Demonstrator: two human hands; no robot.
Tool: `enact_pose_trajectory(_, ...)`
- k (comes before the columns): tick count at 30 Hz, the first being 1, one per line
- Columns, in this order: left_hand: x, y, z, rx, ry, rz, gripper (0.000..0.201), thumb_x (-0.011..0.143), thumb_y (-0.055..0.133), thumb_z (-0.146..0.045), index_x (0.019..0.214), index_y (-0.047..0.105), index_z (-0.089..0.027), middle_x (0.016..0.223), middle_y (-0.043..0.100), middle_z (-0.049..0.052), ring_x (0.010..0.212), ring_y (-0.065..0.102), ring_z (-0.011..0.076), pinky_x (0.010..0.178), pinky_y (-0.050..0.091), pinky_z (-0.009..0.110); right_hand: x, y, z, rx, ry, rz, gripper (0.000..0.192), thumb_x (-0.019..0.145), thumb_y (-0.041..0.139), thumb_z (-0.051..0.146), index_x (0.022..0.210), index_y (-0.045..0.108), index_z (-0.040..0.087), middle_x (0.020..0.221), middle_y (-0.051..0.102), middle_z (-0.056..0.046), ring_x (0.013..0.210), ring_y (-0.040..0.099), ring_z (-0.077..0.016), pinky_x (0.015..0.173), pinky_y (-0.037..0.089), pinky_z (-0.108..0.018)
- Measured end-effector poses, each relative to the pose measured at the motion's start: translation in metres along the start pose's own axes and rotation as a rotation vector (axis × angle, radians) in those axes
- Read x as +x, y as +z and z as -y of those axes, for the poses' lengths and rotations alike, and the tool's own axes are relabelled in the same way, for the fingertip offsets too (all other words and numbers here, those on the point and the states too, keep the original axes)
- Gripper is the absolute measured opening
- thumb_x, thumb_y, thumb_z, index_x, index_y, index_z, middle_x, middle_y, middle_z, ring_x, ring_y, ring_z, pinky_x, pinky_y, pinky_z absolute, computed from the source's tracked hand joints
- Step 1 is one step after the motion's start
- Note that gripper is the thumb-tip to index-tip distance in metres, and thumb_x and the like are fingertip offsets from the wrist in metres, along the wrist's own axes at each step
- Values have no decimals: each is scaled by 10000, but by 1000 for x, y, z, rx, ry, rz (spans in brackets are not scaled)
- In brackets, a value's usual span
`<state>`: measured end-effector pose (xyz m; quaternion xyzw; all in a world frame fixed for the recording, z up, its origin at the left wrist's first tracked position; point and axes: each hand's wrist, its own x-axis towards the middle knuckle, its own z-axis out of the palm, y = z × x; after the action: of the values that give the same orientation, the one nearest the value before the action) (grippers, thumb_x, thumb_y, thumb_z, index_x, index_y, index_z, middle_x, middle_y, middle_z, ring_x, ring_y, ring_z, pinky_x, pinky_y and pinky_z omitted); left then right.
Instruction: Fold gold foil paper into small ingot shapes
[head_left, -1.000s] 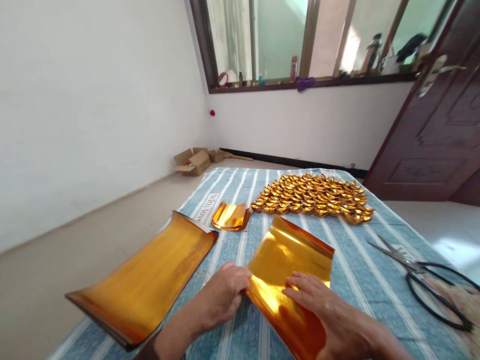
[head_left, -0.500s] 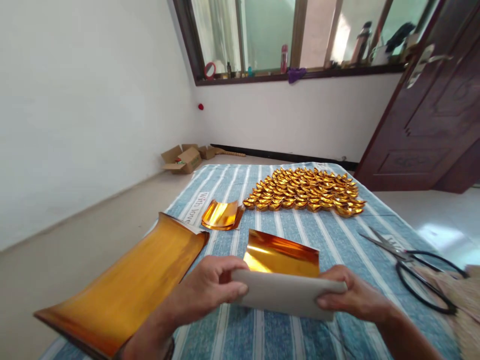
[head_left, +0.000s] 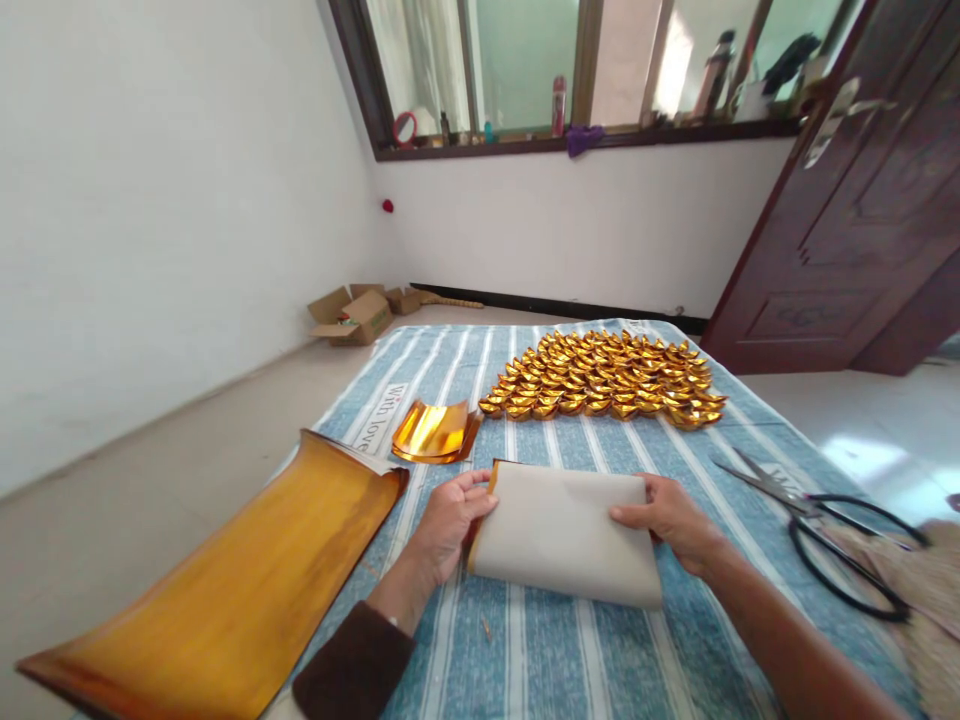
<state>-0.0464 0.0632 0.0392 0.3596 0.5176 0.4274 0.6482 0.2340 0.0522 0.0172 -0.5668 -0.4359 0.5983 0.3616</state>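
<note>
On the blue striped bed cover [head_left: 675, 640] lies a folded sheet of foil paper [head_left: 566, 535], its pale backing turned up and only a thin gold rim showing at its far left corner. It sits near the middle of the bed's near half, lying flat on the cloth. The left hand [head_left: 450, 520] grips the sheet's left edge, thumb on top and fingers curled beneath the fold, so it is clamped on the paper. The right hand [head_left: 664, 510] presses on the sheet's far right corner, fingers bent over the edge and closed on it as well; a dark sleeve [head_left: 352, 665] shows at the left wrist.

Just beyond the left hand, toward the bed's left edge, rests a small curled stack of gold sheets [head_left: 435, 432]. A long, large gold foil sheet [head_left: 232, 590] runs along the left edge and hangs out over the near left corner. Across the far half of the bed spreads a dense bed of folded gold ingots [head_left: 600, 380], well apart from the hands. Black-handled scissors [head_left: 832, 530] lie near the right edge, blades pointing toward the middle. On the floor by the far wall stand open cardboard boxes [head_left: 352, 315].
</note>
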Motion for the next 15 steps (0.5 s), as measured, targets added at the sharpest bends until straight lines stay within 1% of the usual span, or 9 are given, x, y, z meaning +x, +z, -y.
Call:
enact_pose_trajectory(2,7,1,0,96,38,-50,423,583,722,-200,976,579,-140,686,692,15,603,640,178,563,464,250,3,0,0,-34,22,-75,454,558,765,371,901,540,177,657,622,30,522,556,-116,419,365,-201)
enact_pose_trajectory(4,14,1,1,219,78,-81,375,614,666,-187,977,579,-147,654,679,-4,560,624,166,532,447,241,6,2,-1,-96,15,-133,461,579,725,352,949,503,188,573,541,83,439,485,-93,384,329,-198)
enact_pose_trajectory(6,21,1,2,350,110,-77,371,651,607,-167,1020,574,-147,664,679,-9,559,626,165,526,444,241,7,5,-3,-190,-28,-161,472,609,678,319,1014,470,192,535,472,116,401,436,-89,373,311,-204)
enact_pose_trajectory(8,27,0,1,522,151,-64,379,683,554,-137,1062,568,-137,697,686,4,608,644,175,567,465,256,7,8,-3,-331,-85,-189,479,641,627,285,1075,453,180,532,454,118,419,446,-104,402,325,-220)
enact_pose_trajectory(10,29,1,-3,762,216,-72,377,712,523,-114,1085,573,-128,779,704,39,711,664,196,676,493,295,5,11,-3,-510,-151,-255,489,657,594,247,1118,456,154,532,460,106,483,489,-128,476,355,-240)
enact_pose_trajectory(11,28,2,-5,897,255,-95,379,727,518,-110,1102,573,-124,849,711,66,784,668,213,748,494,323,5,12,-3,-590,-177,-284,499,664,579,228,1140,458,142,538,471,96,528,514,-142,519,365,-249)
enact_pose_trajectory(13,21,7,-10,1149,355,-178,391,764,521,-122,1152,560,-120,1042,687,124,971,638,261,891,459,392,3,15,-2,-698,-205,-324,536,680,547,203,1202,447,130,565,498,78,603,548,-163,580,366,-260)
enact_pose_trajectory(14,15,11,-12,1249,419,-247,398,781,524,-134,1178,549,-120,1140,650,147,1065,598,284,945,431,424,2,16,-2,-725,-207,-330,554,689,532,197,1231,437,133,581,509,71,620,554,-168,591,363,-262)
enact_pose_trajectory(15,9,16,-13,1329,515,-296,396,800,523,-147,1195,543,-130,1224,605,153,1164,536,297,999,393,444,2,17,-2,-741,-205,-330,561,695,519,196,1246,432,138,594,515,67,623,555,-169,594,360,-262)
